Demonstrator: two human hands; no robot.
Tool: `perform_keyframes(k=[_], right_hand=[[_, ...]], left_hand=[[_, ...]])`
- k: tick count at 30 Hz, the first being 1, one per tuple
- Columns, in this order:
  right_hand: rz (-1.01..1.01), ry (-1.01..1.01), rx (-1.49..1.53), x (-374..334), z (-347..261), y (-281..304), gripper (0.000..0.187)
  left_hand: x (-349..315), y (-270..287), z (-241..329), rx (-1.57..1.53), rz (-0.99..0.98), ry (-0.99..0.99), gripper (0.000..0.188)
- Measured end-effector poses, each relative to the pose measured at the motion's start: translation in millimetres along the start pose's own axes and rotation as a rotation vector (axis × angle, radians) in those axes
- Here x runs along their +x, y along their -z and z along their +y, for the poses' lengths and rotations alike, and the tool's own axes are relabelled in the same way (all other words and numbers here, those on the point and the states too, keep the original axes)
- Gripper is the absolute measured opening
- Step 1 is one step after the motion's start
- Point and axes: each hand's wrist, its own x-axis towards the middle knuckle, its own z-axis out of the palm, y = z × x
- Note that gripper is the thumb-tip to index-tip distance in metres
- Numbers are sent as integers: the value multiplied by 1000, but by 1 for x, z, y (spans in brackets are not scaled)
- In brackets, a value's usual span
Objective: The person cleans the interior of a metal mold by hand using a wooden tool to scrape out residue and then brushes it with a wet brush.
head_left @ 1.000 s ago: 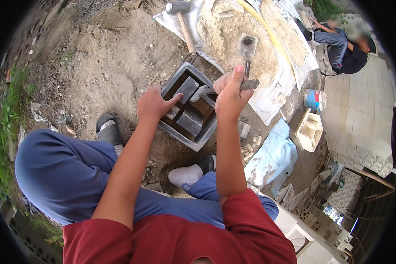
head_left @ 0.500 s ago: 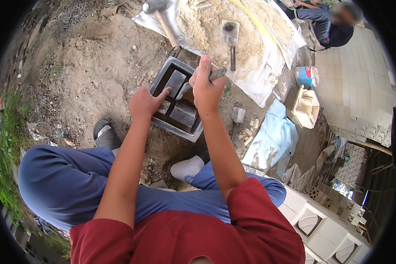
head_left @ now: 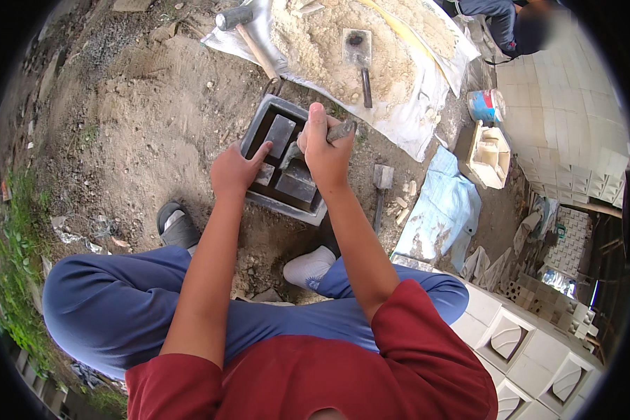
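A grey rectangular block mould (head_left: pixel 287 209), with dark inner blocks and gaps between them, lies on the ground in front of me. My left hand (head_left: pixel 232 169) grips its left side, the thumb reaching over the rim and the other fingers mostly hidden. In my right hand (head_left: pixel 325 152), above the mould's right side, is a small trowel; its worn handle (head_left: pixel 341 130) sticks out past my thumb. The blade points down among the inner blocks, partly hidden by my hand.
Beyond the mould, pale sand (head_left: pixel 315 42) lies on a white sheet, with a flat trowel (head_left: pixel 358 49) on it. A mallet (head_left: pixel 255 49) rests at the sheet's left. To the right are a small tool (head_left: pixel 382 178), blue sacking (head_left: pixel 437 203), a bucket (head_left: pixel 486 105) and a seated person.
My right hand and the trowel have shifted slightly toward me over the mould. My left hand stays on the mould's side. The whole view has shifted a little.
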Motion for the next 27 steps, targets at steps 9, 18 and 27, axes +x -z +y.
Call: perform_keyframes(k=[9,18,27], right_hand=[[122,35,-33,4,-18,-10,52],[216,-43,148,8,-12,-7,52],[122,8,-81,21,2,-8,51]], left_hand=[[3,-13,-2,31,111,-24,69],[5,-20,1,31,143,-47,56],[3,-22,1,83,127,-35,54]])
